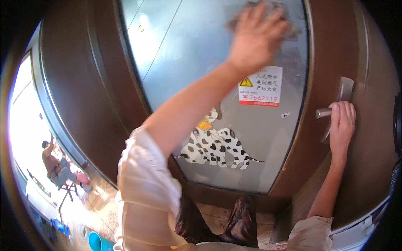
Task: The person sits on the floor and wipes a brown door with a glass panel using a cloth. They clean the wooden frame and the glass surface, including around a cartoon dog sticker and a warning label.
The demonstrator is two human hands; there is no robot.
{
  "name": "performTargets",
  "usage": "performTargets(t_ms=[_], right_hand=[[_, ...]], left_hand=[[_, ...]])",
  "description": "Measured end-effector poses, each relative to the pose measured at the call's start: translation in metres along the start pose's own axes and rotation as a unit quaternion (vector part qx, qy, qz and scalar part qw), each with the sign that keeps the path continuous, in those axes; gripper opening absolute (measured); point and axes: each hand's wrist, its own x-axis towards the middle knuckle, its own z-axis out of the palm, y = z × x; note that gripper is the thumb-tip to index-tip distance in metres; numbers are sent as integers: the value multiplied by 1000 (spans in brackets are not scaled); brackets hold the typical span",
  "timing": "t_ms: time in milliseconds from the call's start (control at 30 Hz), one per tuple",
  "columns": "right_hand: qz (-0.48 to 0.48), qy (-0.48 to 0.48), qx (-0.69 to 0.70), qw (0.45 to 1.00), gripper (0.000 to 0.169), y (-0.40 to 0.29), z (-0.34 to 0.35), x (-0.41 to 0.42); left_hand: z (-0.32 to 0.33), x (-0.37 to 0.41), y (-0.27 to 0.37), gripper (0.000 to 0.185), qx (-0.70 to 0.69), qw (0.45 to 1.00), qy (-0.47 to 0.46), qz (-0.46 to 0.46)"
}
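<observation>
My left hand (259, 37) reaches across my body, fingers spread over a dark, crumpled cloth (232, 23) pressed against the upper part of a grey, shiny door panel (201, 47). Hand and cloth are blurred, and the palm side is hidden. Lower on the right, my right hand (342, 120) grips the metal lever door handle (323, 113), whose backplate (346, 86) sits on the brown door frame (326, 56). Between my arms, a warning sticker (260, 86) bearing writing and a decal of spotted dogs (216, 144) adhere to the panel.
A seated person (55, 163) with a raised arm appears at far left, beside a bright opening. A turquoise container (99, 241) and a blue plastic object (60, 226) stand at lower left on the patterned tile floor (100, 216). White items (355, 235) lie at lower right.
</observation>
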Motion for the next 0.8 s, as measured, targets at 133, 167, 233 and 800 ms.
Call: performTargets(t_ms=[133, 167, 233, 800], right_hand=[[-11, 3, 27, 1000, 27, -5, 6, 2], [-16, 2, 30, 999, 27, -7, 5, 4], [-20, -5, 15, 1000, 27, -2, -2, 2], [-12, 3, 20, 1000, 24, -3, -2, 2]], left_hand=[[-8, -3, 11, 38, -197, 979, 19, -44], [-6, -6, 2, 38, -204, 979, 15, 0], [4, -13, -15, 38, -236, 968, 16, 85], [-6, -40, -50, 55, -201, 972, -88, 83]])
